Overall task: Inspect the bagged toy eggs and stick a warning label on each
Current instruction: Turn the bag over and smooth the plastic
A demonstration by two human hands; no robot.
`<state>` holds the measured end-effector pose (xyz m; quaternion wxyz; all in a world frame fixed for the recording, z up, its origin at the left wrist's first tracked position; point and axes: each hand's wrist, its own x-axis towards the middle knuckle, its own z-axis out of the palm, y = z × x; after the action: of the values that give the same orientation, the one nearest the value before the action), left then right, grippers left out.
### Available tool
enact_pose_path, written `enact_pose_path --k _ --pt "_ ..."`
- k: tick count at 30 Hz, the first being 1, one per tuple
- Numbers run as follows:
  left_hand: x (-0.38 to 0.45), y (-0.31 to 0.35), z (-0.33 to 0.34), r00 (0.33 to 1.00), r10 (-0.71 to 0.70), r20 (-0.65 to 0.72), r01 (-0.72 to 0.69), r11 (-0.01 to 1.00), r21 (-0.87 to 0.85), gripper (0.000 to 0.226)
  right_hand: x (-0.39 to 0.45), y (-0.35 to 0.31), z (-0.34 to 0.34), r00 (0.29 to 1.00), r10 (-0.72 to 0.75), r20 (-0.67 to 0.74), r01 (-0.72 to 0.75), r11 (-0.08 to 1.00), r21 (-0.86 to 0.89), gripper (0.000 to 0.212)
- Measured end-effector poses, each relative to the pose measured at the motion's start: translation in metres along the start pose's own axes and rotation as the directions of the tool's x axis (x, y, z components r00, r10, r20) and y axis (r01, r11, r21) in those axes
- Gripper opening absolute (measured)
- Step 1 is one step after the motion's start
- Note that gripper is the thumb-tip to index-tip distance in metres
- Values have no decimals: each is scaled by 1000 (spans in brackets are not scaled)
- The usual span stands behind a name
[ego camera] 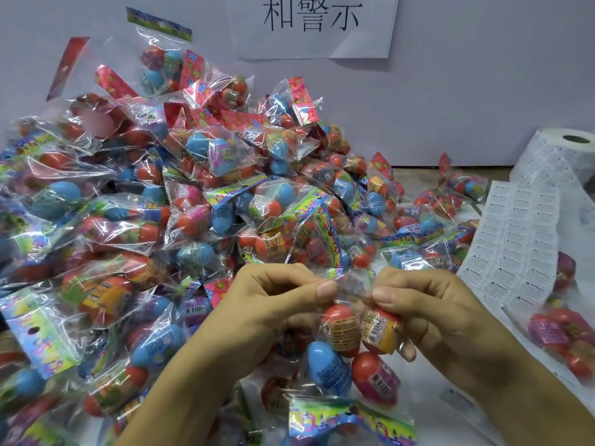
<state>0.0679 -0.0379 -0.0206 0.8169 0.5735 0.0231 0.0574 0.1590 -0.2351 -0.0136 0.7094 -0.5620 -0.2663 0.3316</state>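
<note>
Piled bags (135, 204) at ten o'clock; my left hand (267, 304) and right hand (431, 313) pinch one bag (351, 342) (slippery film), which may slip free.

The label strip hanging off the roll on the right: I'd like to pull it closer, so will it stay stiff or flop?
Probably floppy: the label strip drapes off the roll in a curve and lies flat on the table. It looks like thin paper, so likely light and easy to crease. Pulling may also unwind or drag the roll, which stands on end.

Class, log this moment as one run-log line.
left hand: pinches bag | right hand: pinches bag | label sheet: right, untouched
</note>
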Motion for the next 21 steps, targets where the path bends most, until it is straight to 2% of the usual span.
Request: enact_pose_path --k 3,6,10,13,17,19,21 --pt "0 1 -1 999 27 25 -28 999 25 30 0 -1 -2 999 -1 34 -2 998 68 37" --pt "0 -1 -2 999 43 33 -44 998 50 39 -1 -1 -5 999 6 49 -13 991 137 49" --pt "-1 0 -3 998 41 55 -42 999 22 19 0 0 -6 999 33 17 -35 987 154 45" --pt "-1 -2 -6 999 20 48 -22 998 51 17 0 2 -7 999 51 -16 -48 983 178 35" --pt "1 -3 -3 990 109 -87 -106 994 33 28 4 7 -6 995 62 -78 -38 962 271 43" --pt "3 -2 -1 957 231 -177 -234 972 4 18 9 8 -6 982 48 -185 3 963 268 39" --pt "8 -1 -1 912 323 -252 -337 941 -14 8 11 9 -3 951 33 -309 19 987 162 27"
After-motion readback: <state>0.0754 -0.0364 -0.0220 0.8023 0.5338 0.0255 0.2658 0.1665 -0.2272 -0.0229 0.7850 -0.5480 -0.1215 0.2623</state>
